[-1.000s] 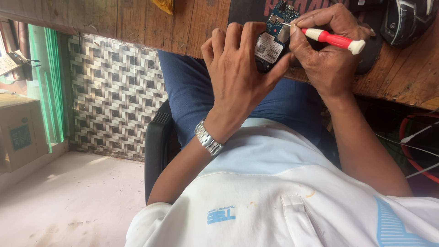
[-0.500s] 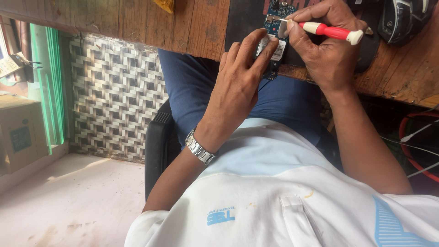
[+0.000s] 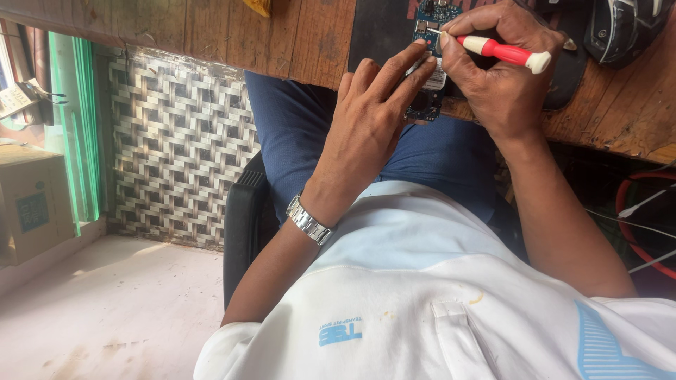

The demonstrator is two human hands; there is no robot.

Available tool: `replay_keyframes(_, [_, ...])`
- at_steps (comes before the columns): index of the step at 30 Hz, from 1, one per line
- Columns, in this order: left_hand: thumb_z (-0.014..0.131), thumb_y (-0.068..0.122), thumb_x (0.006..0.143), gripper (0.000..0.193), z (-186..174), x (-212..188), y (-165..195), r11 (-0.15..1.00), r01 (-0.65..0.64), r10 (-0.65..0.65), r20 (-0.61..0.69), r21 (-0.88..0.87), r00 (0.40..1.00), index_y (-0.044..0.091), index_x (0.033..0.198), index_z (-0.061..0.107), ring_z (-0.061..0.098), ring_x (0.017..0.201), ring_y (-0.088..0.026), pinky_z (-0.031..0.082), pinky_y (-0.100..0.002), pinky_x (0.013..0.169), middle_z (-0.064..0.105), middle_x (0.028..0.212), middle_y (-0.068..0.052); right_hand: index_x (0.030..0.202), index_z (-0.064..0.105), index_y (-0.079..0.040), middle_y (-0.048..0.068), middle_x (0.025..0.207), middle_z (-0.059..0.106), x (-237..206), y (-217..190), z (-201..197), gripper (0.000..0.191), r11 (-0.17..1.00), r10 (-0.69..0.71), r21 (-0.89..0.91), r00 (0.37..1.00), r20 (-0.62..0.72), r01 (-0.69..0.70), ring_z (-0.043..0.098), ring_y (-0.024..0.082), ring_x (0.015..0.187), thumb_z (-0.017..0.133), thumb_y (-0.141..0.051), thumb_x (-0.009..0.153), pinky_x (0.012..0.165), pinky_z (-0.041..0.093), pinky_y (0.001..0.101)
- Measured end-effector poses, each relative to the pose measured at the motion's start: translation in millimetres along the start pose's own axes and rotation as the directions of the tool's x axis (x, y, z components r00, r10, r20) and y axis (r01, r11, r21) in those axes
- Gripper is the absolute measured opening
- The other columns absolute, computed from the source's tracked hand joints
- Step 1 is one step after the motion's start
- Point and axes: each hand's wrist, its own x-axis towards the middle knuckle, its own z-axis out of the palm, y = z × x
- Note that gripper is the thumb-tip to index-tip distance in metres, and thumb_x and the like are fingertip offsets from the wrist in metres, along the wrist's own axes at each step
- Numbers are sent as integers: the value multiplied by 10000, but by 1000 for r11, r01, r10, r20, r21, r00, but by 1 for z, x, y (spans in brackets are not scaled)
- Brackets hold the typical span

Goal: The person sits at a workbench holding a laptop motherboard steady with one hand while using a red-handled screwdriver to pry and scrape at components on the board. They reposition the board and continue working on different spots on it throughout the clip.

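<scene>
An opened phone with a blue circuit board [image 3: 431, 28] lies on a dark mat [image 3: 380, 28] at the near edge of a wooden table [image 3: 282, 35]. My left hand [image 3: 373, 119] rests flat on it, fingers pressing the phone's lower part. My right hand [image 3: 496, 67] grips a small red and white screwdriver [image 3: 500, 51], its thin tip touching the board near the top. A metal watch [image 3: 308, 220] is on my left wrist. Much of the phone is hidden under my fingers.
A black rounded object [image 3: 627, 24] sits at the table's right end. Under the table are a woven panel [image 3: 176, 141], a black chair [image 3: 246, 218], a cardboard box [image 3: 32, 204] at left, and red and white cables [image 3: 644, 211] at right.
My left hand lowered the phone from a raised grip onto the table edge and now presses it flat. The right hand with the screwdriver moved up to the board.
</scene>
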Motion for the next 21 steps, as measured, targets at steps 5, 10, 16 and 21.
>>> replay_keyframes(5, [807, 41, 849, 687, -3, 0, 0, 999, 4, -4, 12, -36, 1000, 164, 1481, 569, 542, 1111, -180, 479, -342, 1035, 466, 1576, 35, 1046, 677, 23, 114, 1014, 720, 0, -2, -1, 77, 999, 42, 26, 999, -20, -41, 709, 169, 953, 747, 55, 1044, 892, 586, 269])
replay_keyframes(10, [814, 47, 834, 704, -4, 1, 1, 999, 2, -2, 10, -35, 1000, 161, 1482, 562, 541, 1131, -187, 473, -354, 1051, 466, 1567, 34, 1054, 666, 36, 116, 1031, 717, 1, -5, 1, 84, 999, 28, 36, 1000, -4, -28, 707, 173, 971, 711, 92, 1011, 906, 583, 273])
replay_keyframes(16, [821, 38, 832, 713, -8, 2, 1, 999, 4, -2, 31, -43, 1000, 150, 1485, 558, 540, 1125, -192, 472, -356, 1042, 475, 1564, 23, 1050, 660, 39, 111, 1017, 709, 2, -6, 1, 82, 997, 46, 66, 999, -20, -45, 684, 158, 950, 704, 105, 1033, 910, 571, 266])
replay_keyframes(21, [842, 90, 805, 724, -7, 2, 0, 999, 1, 0, 35, -43, 999, 160, 1470, 564, 539, 1125, -193, 464, -360, 1009, 494, 1532, 30, 1043, 665, 39, 114, 1009, 710, 0, -4, 1, 87, 994, 67, 83, 998, -17, -66, 673, 152, 936, 727, 98, 1061, 894, 563, 258])
